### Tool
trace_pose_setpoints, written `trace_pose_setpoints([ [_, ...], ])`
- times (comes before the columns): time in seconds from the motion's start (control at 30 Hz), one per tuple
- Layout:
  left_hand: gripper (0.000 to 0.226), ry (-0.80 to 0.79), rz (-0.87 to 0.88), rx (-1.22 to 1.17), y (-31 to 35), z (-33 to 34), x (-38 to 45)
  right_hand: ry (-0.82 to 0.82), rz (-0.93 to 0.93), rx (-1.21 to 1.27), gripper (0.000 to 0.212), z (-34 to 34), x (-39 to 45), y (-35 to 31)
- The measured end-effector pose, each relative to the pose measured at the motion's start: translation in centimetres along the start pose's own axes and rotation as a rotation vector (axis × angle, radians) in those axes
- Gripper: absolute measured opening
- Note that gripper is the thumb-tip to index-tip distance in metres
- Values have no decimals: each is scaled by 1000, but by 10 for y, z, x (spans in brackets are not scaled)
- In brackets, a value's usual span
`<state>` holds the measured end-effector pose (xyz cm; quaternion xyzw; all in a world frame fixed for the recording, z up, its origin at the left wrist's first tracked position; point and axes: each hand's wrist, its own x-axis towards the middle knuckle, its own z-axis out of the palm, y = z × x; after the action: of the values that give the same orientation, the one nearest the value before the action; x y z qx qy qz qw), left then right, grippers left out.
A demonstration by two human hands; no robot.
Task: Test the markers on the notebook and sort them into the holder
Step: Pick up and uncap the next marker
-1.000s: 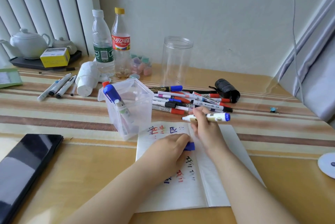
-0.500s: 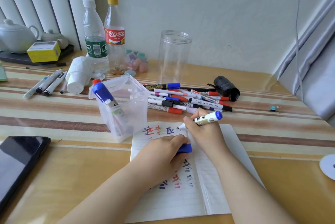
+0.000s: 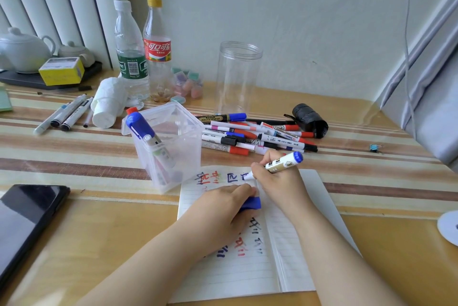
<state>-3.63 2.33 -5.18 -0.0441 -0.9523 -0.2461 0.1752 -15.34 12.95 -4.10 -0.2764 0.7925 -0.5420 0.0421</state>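
So the right hand is curled round a blue marker, uncapped, with the tip down on the top of the left page of the notebook, right next to some blue and red test scribbles. The marker's blue end points up and to the right. The left hand rests on the same page just below the writing spot, fingers closed around a blue cap that pokes out from under the fingertips. Both hands are nearly touching each other.

The notebook lies open on the table, close to the near edge, with more coloured marks lower down the left page. Just to its upper left, touching the corner of the page or near enough, stands the clear plastic holder, and a fat blue-capped marker leans in it, cap sticking out over the left rim. There looks to be a red-capped one behind it too.

Behind the notebook there's a pile of markers in red, blue and black, lying flat. A tall clear jar stands behind the pile, and a black roll sits at its right end. Over on the left are a few more pens, a roll of tissue, two bottles and a black phone near the front corner
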Motion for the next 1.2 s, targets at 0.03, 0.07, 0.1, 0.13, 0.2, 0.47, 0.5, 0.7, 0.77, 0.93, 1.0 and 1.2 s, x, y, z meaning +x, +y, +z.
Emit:
trace_pose_setpoints([
  [0.03, 32, 2, 2, 0, 0, 0, 0, -5, 2, 7, 31, 0, 0, 0],
  [0.07, 31, 4, 2, -1, 0, 0, 0, -6, 1, 10, 32, -1, -1, -1],
  [0.1, 31, 7, 1, -5, 0, 0, 0, -1, -3, 8, 33, -1, -2, -1],
  [0.13, 31, 7, -4, -10, -1, 0, 0, 13, -8, 3, 33, -1, -2, -1],
  [0.2, 32, 1, -7, -17, -1, 1, 0, 62, -7, -2, 34, -2, -2, -1],
  [0.47, 34, 0, 0, -17, -1, 1, 0, 58, -14, 21, 31, -1, -2, 0],
  [0.5, 33, -1, 4, -19, -1, 1, -1, 48, -17, 7, 31, -1, -2, -1],
  [0.7, 34, -2, -6, -29, -1, 1, -1, 59, -20, 7, 33, -2, -2, 0],
  [0.77, 34, 0, -2, -26, -1, 1, -1, 63, -21, -8, 33, -2, -1, 0],
  [0.93, 35, -6, -13, -41, -2, 2, -1, 91, -5, -13, 33, -2, -1, 1],
  [1.0, 34, -16, -47, -62, -2, 1, -1, 148, -8, 23, 33, -4, -2, -2],
  [1.2, 16, 79, -275, -211, -5, -19, 3, 163, 45, 278, 34, -14, -3, -26],
])
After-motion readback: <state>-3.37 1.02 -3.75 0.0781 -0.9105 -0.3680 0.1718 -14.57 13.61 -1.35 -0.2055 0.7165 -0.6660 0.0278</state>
